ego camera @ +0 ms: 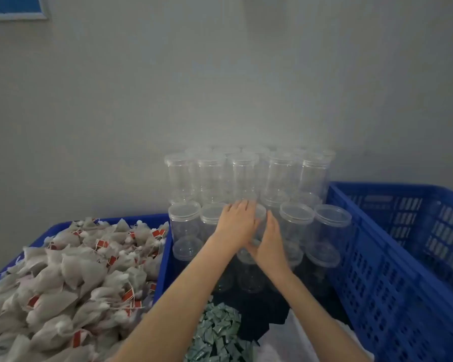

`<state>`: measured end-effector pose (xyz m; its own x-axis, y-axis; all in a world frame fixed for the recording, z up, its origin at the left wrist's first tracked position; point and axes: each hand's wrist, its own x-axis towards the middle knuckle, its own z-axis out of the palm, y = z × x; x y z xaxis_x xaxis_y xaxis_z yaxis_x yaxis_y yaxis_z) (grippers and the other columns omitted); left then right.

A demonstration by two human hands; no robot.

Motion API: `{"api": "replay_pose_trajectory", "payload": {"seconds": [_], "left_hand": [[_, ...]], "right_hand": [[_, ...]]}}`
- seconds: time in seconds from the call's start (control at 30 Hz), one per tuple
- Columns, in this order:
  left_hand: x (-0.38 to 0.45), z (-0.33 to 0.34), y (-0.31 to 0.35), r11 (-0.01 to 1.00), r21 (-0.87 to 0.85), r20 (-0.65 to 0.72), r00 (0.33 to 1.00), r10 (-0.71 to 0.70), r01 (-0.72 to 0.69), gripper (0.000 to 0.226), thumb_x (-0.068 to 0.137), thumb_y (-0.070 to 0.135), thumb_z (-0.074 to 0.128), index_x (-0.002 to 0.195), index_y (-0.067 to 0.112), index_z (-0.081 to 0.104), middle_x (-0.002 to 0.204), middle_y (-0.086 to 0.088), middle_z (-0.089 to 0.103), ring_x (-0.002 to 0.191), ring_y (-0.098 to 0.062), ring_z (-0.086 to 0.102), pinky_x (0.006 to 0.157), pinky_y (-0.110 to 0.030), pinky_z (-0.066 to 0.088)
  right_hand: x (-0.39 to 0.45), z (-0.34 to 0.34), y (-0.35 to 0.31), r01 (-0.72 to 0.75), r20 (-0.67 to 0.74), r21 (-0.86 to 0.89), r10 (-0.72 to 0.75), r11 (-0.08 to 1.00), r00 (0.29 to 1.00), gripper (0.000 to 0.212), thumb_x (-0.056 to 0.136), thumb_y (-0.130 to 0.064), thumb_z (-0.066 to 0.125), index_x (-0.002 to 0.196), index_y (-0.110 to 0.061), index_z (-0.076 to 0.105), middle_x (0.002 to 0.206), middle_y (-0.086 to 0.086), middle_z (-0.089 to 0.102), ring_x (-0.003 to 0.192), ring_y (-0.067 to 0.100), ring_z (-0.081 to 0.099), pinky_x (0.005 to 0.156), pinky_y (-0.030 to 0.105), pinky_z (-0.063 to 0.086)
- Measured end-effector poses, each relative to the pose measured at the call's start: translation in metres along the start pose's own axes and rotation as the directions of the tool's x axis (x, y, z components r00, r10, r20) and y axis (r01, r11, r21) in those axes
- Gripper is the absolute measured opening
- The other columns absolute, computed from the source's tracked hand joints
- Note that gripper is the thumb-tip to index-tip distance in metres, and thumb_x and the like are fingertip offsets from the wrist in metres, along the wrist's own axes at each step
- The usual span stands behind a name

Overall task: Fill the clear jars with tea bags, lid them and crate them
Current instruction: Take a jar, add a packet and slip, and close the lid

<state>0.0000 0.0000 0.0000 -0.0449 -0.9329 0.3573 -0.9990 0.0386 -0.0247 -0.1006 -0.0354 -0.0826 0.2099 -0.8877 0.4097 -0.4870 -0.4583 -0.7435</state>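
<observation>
While both hands work at the front row of the stacked clear jars (242, 178), the left hand (237, 222) lies over the top of one jar (259, 220), fingers spread flat on its lid; the right hand (268, 241) cups that jar's side, fingers partly wrapped round it, grip depth hard to tell behind the left wrist. Jar is empty, lidded, standing among its neighbours in the lower tier, touching them on both sides. Tea bags (71, 270) heaped in the blue bin (165, 246) to the left; blue crate (392, 270) to the right looks empty so far. Small green sachets (217, 333) piled near the body. Risks, as I judge them: the stack is two tiers high and light plastic, so pulling this jar out could drag or tip adjoining jars, and the upper tier sits just behind it. Slick walls may also slip in a one-sided hold.
</observation>
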Motion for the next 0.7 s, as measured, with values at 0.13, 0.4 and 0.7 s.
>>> {"api": "replay_pose_trajectory", "payload": {"seconds": [0.13, 0.4, 0.7], "left_hand": [[0.005, 0.024, -0.006, 0.995, 0.092, 0.058, 0.998, 0.022, -0.028, 0.048, 0.103, 0.024, 0.033, 0.147, 0.009, 0.026, 0.150, -0.011, 0.036, 0.141, -0.026, 0.029, 0.117, -0.046, 0.016], [0.011, 0.019, -0.015, 0.994, 0.053, -0.049, 0.994, 0.101, -0.099, 0.041, 0.096, 0.034, 0.047, 0.132, 0.016, 0.048, 0.135, -0.004, 0.052, 0.124, -0.023, 0.048, 0.106, -0.035, 0.031], [-0.022, -0.039, -0.007, 0.835, -0.530, 0.162, 0.948, 0.273, -0.150, 0.075, 0.084, 0.063, 0.057, 0.148, 0.045, 0.023, 0.144, 0.004, 0.035, 0.128, -0.013, 0.036, 0.104, -0.033, 0.031]], "right_hand": [[0.010, 0.018, 0.017, -0.172, 0.049, -0.035, 0.173, 0.984, 0.984, 0.119, 0.081, -0.041, 0.080, 0.157, -0.010, -0.007, 0.166, 0.012, 0.006, 0.151, 0.027, 0.018, 0.113, 0.039, 0.032], [0.025, 0.023, 0.022, -0.149, -0.028, 0.146, 0.154, 0.978, 0.988, 0.104, 0.069, -0.033, 0.087, 0.151, -0.009, 0.028, 0.149, 0.011, 0.043, 0.135, 0.024, 0.045, 0.103, 0.034, 0.043], [-0.035, -0.034, 0.000, 0.166, -0.064, 0.399, -0.153, 0.902, 0.986, 0.089, 0.057, -0.050, 0.087, 0.133, -0.036, 0.043, 0.127, -0.008, 0.053, 0.114, -0.004, 0.057, 0.082, 0.012, 0.051]]}}
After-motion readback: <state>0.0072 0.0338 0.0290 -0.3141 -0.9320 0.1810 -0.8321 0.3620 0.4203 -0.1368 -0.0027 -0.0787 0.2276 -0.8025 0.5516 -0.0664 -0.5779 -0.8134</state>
